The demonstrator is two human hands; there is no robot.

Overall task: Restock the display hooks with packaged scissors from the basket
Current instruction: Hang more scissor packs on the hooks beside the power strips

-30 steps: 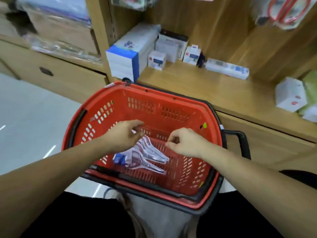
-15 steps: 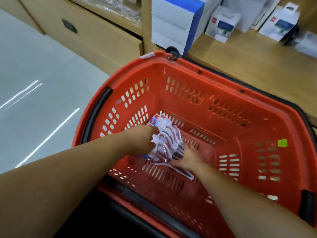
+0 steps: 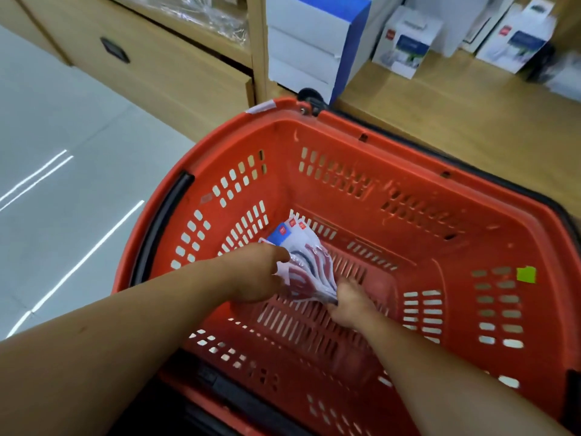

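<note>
Head view, looking down into a red basket (image 3: 408,171) that stands against a wooden shelf unit (image 3: 456,121); both bare forearms reach in from the near edge. Packaged scissors (image 3: 306,262), a fanned bundle of several clear packs with red and dark handles inside and white-blue card tops, sits low in the basket near its floor, left of centre. Left hand (image 3: 254,275) is clamped on the bundle's left edge, thumb over the top, the other fingers hidden under the packs; right hand (image 3: 352,305) pinches the bundle's near lower end, fingers curled onto it. The 2 hands are close together, the packs between them. Whether the bundle rests on the basket floor or is lifted clear, cannot tell.

Black handle (image 3: 163,228) lies folded along the basket's left rim; green sticker (image 3: 526,274) on the inside right wall. On the shelf top behind: a blue-and-white box stack (image 3: 314,42), plus 2 small white boxes (image 3: 405,42) to its right, blurred. Drawer (image 3: 141,64) with a dark pull at upper left; pale glossy floor (image 3: 47,136) on the left.
</note>
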